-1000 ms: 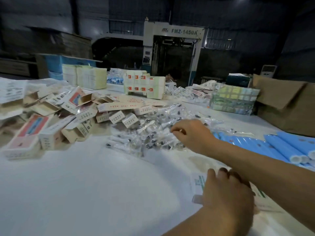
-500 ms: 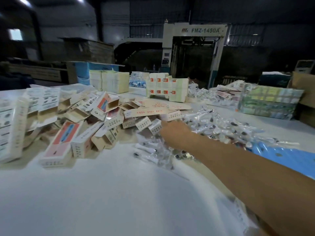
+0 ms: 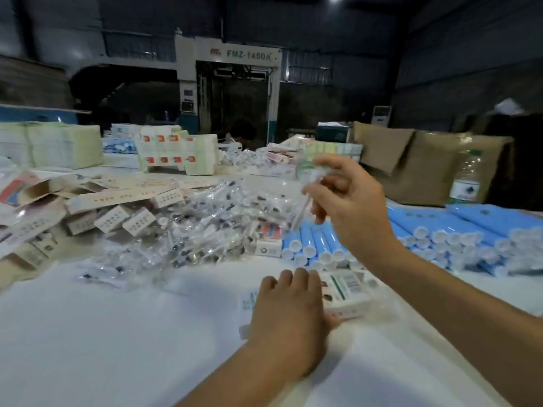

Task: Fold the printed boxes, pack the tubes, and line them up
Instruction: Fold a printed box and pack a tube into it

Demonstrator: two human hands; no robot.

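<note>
Pinching a clear-wrapped applicator point(image 3: 305, 201) between thumb and fingers point(image 3: 316, 189) of the right hand point(image 3: 349, 212), held up over the heap of wrapped applicators point(image 3: 199, 230); left hand point(image 3: 289, 312) curled down onto a printed box point(image 3: 345, 292) on the white table point(image 3: 102, 333), though whether gripping or merely pressing cannot be told. Best now to carry the packet down toward that box, keep the box pinned so its mouth stays square, and feed the packet in lengthwise without crumpling the wrap. Blue tubes point(image 3: 320, 242) lying just beyond the box, within easy reach for packing alongside.
</note>
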